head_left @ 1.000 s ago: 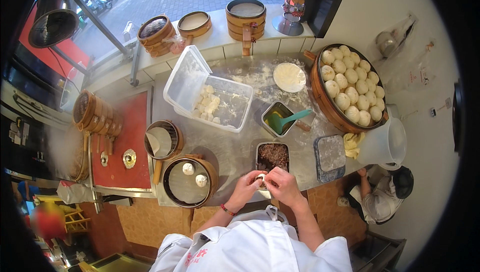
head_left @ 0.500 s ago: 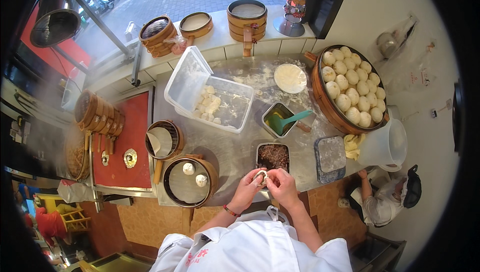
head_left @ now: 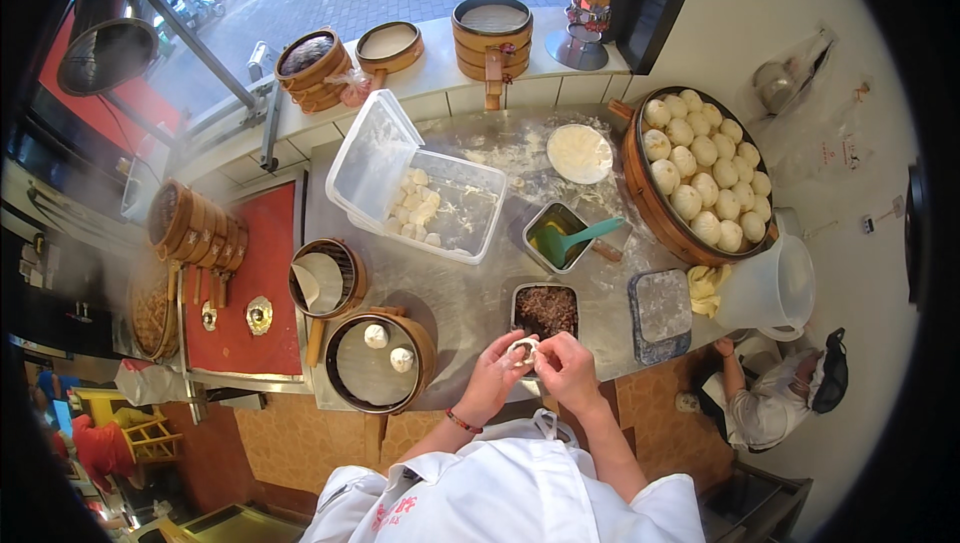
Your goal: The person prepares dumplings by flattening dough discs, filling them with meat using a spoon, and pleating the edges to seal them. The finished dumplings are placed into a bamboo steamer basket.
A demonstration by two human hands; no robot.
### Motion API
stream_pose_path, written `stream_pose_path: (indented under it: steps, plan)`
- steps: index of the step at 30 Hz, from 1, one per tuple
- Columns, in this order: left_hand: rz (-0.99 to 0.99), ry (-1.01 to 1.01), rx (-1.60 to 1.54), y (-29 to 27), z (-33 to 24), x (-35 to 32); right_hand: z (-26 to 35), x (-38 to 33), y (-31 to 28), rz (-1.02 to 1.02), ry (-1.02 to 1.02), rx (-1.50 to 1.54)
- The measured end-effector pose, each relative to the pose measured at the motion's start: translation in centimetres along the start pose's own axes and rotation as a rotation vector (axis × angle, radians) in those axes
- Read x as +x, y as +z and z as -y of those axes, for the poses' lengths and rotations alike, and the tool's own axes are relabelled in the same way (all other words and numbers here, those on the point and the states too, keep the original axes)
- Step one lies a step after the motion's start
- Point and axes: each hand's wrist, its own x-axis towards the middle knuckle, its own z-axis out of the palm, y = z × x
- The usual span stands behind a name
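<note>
Head view: left hand (head_left: 495,375) and right hand (head_left: 566,371) together pinch a small white dough bun (head_left: 523,349), held just below the rectangular metal tray of dark minced filling (head_left: 545,310).

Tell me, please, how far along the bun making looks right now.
Done: a large steamer basket packed with shaped buns, and two buns in the near steamer. In hand: left hand and right hand pinch one dough piece. Left: filling in the tin, dough pieces in the clear tub.
</note>
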Motion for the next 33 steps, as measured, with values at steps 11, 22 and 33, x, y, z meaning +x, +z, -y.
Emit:
stream_pose_path:
  steps: [11, 22, 33]
  plan:
    - [-0.012, 0.058, 0.242, -0.2, 0.6, -0.1, 0.2, 0.4, 0.6, -0.036, -0.040, -0.005]
    - [0.087, 0.148, 0.680, -1.8, 0.0, 0.5, 0.1, 1.2, 0.1, 0.074, -0.068, 0.041]
    - [-0.001, 0.051, 0.399, -0.7, -0.4, 0.4, -0.5, 0.3, 1.5, -0.055, 0.253, 0.366]
